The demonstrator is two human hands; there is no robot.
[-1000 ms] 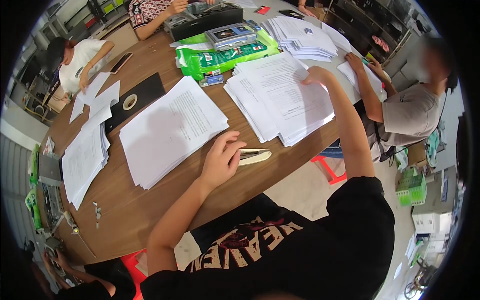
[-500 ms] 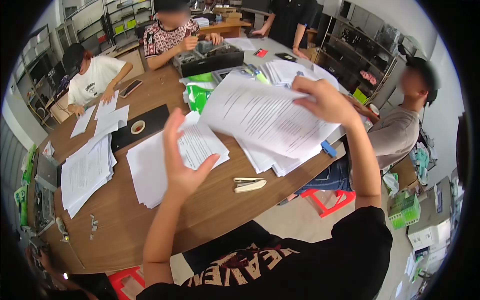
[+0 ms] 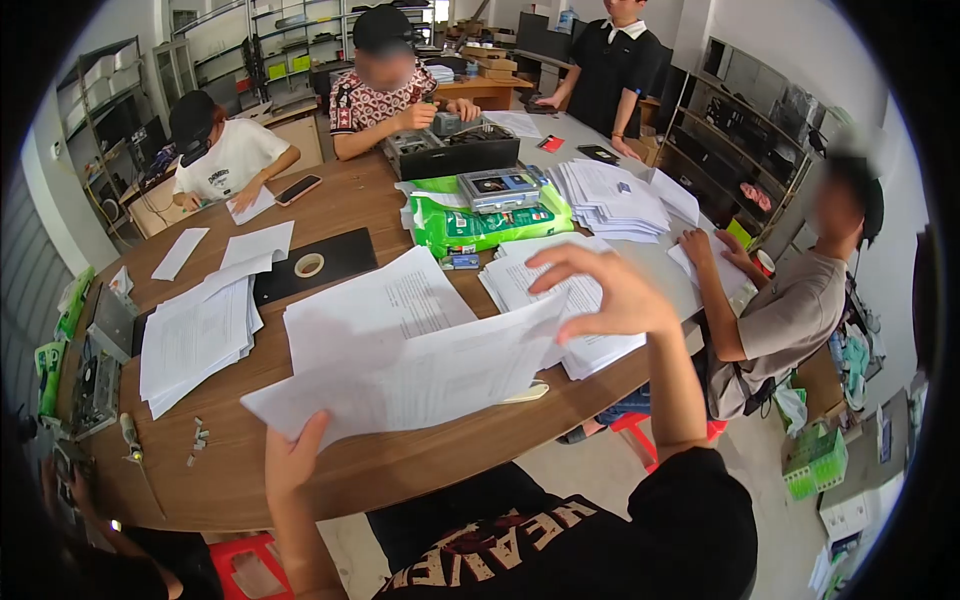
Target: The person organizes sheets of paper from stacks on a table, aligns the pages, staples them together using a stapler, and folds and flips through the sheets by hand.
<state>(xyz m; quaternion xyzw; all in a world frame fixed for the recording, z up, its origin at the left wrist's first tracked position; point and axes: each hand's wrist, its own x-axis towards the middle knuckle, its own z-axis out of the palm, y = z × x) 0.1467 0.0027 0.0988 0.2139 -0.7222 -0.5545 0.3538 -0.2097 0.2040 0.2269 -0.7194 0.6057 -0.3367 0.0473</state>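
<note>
"How many hands are on the paper?"

"One for sure. The left hand (image 3: 293,455) grips the paper (image 3: 400,375) at its near left corner, thumb on the face, fingers behind. It's one raised piece, tilted over the counter (image 3: 330,480); I can't tell if it's a single sheet."

"And the right hand (image 3: 625,300)?"

"Fingers curved and wide apart from the thumb, at the paper's far right end. Whether they touch it, I can't tell."

"Count the stacks."

"Four: the left stack (image 3: 200,345), the middle stack (image 3: 375,290) partly behind the paper, the right stack (image 3: 600,350) beneath the right hand, and the far stack (image 3: 610,195)."

"Single items?"

"One tape roll (image 3: 309,265) on one black board (image 3: 350,250). One green pack (image 3: 480,225) with one case (image 3: 500,190) on top. One stapler (image 3: 530,392), mostly hidden by the paper. One screwdriver (image 3: 130,435), near the left edge."

"People around?"

"Five: two seated across (image 3: 235,160) (image 3: 370,95), one standing beyond (image 3: 615,80), one on the right (image 3: 790,290), one partly visible at lower left (image 3: 120,545)."
</note>
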